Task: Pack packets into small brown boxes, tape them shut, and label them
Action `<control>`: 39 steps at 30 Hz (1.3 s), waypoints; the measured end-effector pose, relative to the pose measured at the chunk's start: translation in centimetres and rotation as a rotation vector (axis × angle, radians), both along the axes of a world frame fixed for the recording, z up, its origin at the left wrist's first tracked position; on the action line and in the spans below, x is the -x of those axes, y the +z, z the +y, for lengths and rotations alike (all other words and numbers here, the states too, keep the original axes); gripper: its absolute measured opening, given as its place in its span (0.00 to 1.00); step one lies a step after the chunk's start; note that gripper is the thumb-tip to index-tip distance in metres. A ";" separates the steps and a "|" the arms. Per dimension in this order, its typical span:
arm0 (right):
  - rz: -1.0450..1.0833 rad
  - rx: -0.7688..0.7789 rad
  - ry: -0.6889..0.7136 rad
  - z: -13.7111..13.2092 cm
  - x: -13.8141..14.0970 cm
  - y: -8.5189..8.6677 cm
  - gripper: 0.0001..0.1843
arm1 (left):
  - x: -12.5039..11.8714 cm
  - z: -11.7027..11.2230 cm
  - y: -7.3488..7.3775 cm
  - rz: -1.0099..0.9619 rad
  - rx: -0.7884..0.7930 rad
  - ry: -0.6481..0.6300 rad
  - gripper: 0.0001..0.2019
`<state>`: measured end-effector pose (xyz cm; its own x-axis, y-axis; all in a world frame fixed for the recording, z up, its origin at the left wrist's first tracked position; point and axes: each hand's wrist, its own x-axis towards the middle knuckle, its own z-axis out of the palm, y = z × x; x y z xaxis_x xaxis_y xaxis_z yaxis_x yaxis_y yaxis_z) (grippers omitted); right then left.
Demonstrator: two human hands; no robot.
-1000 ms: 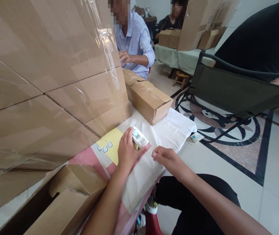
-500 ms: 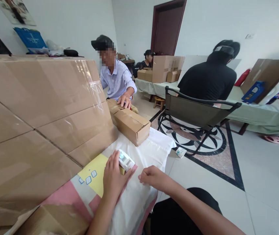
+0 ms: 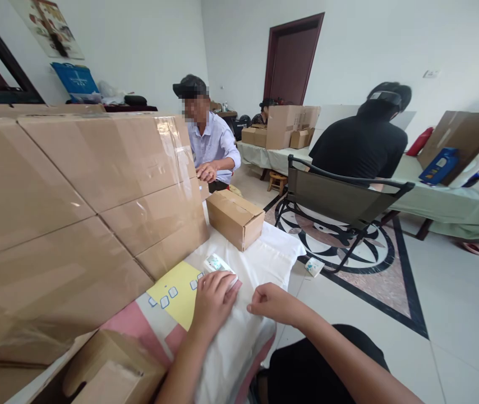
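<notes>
My left hand (image 3: 215, 296) lies curled over the near end of a small white box with teal print (image 3: 217, 262), its fingers covering part of it. The box rests low on the white cloth (image 3: 260, 269) and the yellow patch of the table cover. Just to the right, my right hand (image 3: 275, 303) hangs above the table edge with its fingers bent together. What it pinches, if anything, is hidden. Beyond the white box stands a closed brown carton (image 3: 235, 220).
Stacked large cartons (image 3: 109, 179) wall off the left side. An open carton (image 3: 109, 365) sits at the lower left. Across the table is a person in a light shirt (image 3: 212, 140). A folding chair (image 3: 344, 196) holds another person. A printed white packet (image 3: 314, 267) lies on the floor.
My left hand has turned over the white box, covering more of it. The person opposite has drawn a hand back from the cartons. The view has tilted up and swung left slightly.
</notes>
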<state>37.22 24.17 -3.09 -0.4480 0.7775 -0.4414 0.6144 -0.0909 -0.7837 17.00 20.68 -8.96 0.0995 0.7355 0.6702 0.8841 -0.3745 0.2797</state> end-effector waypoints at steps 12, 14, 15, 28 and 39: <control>-0.054 0.015 0.102 1.6 -0.5 0.2 0.14 | -1.3 -0.1 0.3 0.010 -0.117 0.069 0.04; -0.057 0.032 0.125 1.5 -0.4 0.1 0.14 | -1.3 -0.1 0.4 0.008 -0.147 0.077 0.05; -0.054 0.036 0.132 1.5 -0.3 0.0 0.13 | -1.3 -0.1 0.4 0.004 -0.157 0.079 0.06; -0.011 0.025 0.115 1.6 -0.3 -0.8 0.14 | -1.4 -0.3 0.1 -0.057 -0.218 0.063 0.05; 0.012 0.006 0.135 1.4 0.2 -0.5 0.18 | -1.8 -0.4 -0.2 -0.053 -0.222 0.108 0.07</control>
